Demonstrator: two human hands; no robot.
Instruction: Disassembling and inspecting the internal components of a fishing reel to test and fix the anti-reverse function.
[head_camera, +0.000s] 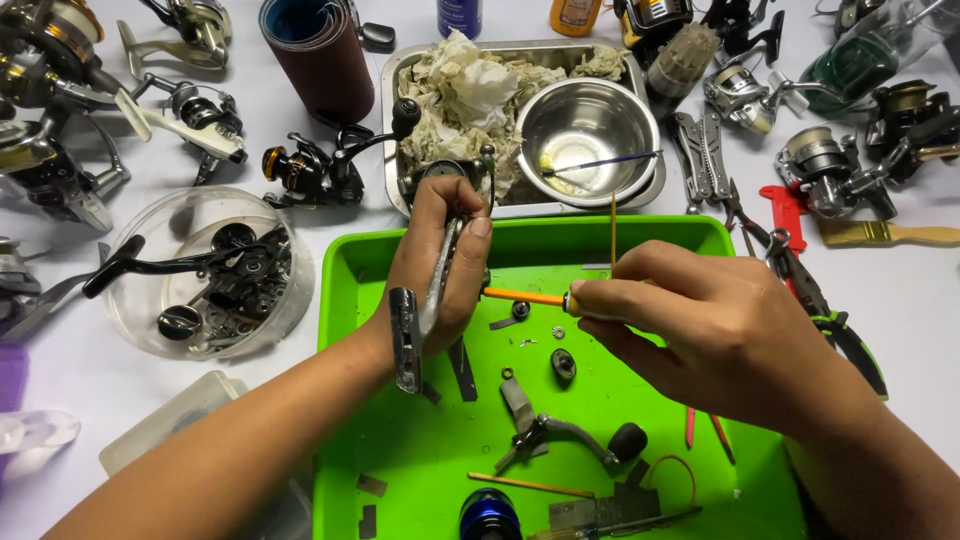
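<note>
My left hand (440, 262) grips a grey metal fishing reel body (412, 325) upright over the bright green tray (700, 232); its foot juts down below my palm. My right hand (700, 325) holds an orange-shafted screwdriver (522, 296) level, its tip touching the side of the reel body. A thin stick rises between my right fingers. Small loose parts lie on the tray below: a tiny gear (558, 333), a black knob part (563, 365), a crank handle (570, 435) and a blue spool (490, 515).
A steel tray (392, 120) of crumpled rags holds a steel bowl (588, 125) with a brush. A clear tub (205, 270) of black reel parts sits left. Several reels, pliers (815, 300), a sandpaper roll (320, 55) and a paintbrush (885, 233) ring the tray.
</note>
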